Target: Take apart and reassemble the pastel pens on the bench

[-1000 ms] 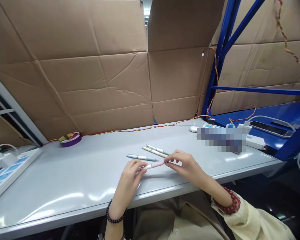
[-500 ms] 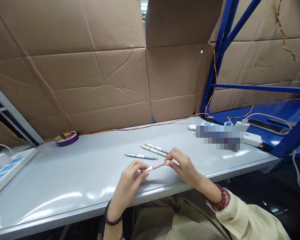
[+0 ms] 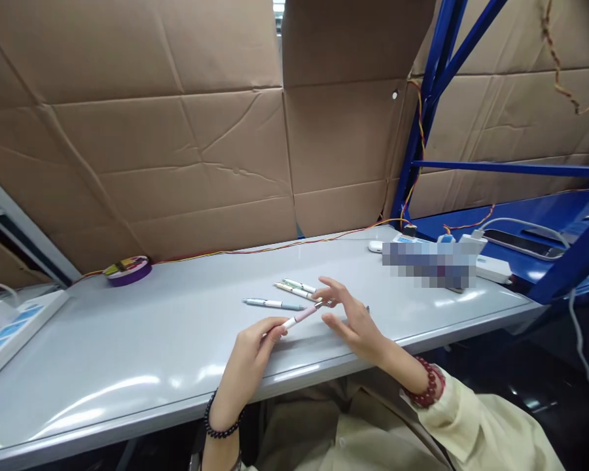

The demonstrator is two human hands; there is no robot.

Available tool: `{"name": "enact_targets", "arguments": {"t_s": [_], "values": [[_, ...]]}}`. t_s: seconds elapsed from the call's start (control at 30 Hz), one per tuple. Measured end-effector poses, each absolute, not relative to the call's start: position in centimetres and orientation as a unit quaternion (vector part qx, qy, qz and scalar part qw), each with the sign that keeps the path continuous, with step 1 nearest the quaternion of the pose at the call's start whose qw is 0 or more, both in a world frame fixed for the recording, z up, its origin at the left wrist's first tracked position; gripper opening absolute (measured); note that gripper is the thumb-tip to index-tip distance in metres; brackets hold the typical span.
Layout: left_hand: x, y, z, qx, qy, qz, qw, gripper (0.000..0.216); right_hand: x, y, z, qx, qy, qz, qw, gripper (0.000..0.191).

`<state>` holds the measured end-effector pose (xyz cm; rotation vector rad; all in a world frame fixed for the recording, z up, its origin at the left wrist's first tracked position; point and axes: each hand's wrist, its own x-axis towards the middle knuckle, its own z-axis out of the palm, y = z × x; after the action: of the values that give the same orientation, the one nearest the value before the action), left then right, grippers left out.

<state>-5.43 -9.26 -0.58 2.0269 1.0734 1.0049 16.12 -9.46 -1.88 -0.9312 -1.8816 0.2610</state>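
On table (image 3: 127, 340), three pens (image 3: 273, 303), left hand (image 3: 252, 353) pinching pink pen (image 3: 302, 316), right hand (image 3: 353, 320) spread.

A grey desk (image 3: 127, 340) spans the view. A blue pen (image 3: 273, 303) lies near its middle. Just right of the blue pen, a beige pen (image 3: 294, 292) and a green pen (image 3: 299, 285) lie side by side. Well left of it, at the back, sits a tape roll (image 3: 127, 270), and farther left a power strip (image 3: 10, 333). Behind it a wire (image 3: 275, 248) follows the back edge. Well to its right lies a white box (image 3: 493, 268).
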Motion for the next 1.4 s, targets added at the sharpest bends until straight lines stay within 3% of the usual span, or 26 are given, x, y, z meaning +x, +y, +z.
{"name": "enact_targets", "arguments": {"t_s": [0.2, 0.37, 0.53, 0.87, 1.07, 1.13, 1.2, 1.33, 1.4], "values": [[-5.7, -9.4, -0.4, 0.777, 0.419, 0.353, 0.31, 0.024, 16.0, -9.2, -1.8, -0.374, -0.786, 0.102, 0.481, 0.023], [-6.0, -9.3, -0.5, 0.788, 0.419, 0.34, 0.297, 0.02, 16.5, -8.8, -1.9, -0.377, -0.821, 0.089, 0.42, 0.046], [-6.1, -9.0, -1.3, 0.808, 0.385, 0.39, 0.219, 0.011, 16.5, -8.6, -2.3, -0.373, -0.842, 0.051, 0.386, 0.058], [-5.7, -8.5, -1.7, 0.814, 0.359, 0.452, 0.069, 0.01, 16.1, -8.4, -2.6, -0.358, -0.873, 0.019, 0.331, 0.06], [-5.0, -8.7, -1.8, 0.696, 0.454, 0.554, -0.055, 0.024, 15.4, -9.0, -2.3, -0.285, -0.887, -0.121, 0.342, 0.054], [-4.9, -8.9, -1.5, 0.64, 0.502, 0.582, 0.0, 0.042, 15.2, -9.1, -2.3, -0.272, -0.886, -0.144, 0.346, 0.051], [-4.9, -9.1, -1.1, 0.608, 0.494, 0.608, 0.127, 0.063, 15.1, -9.2, -2.4, -0.273, -0.888, -0.148, 0.339, 0.049], [-4.8, -9.9, -0.3, 0.556, 0.342, 0.606, 0.454, 0.091, 15.2, -9.2, -2.6, -0.289, -0.892, -0.14, 0.319, 0.048], [-4.4, -10.3, -0.1, 0.486, 0.249, 0.616, 0.567, 0.094, 15.3, -9.1, -2.7, -0.295, -0.89, -0.14, 0.318, 0.049]]}}
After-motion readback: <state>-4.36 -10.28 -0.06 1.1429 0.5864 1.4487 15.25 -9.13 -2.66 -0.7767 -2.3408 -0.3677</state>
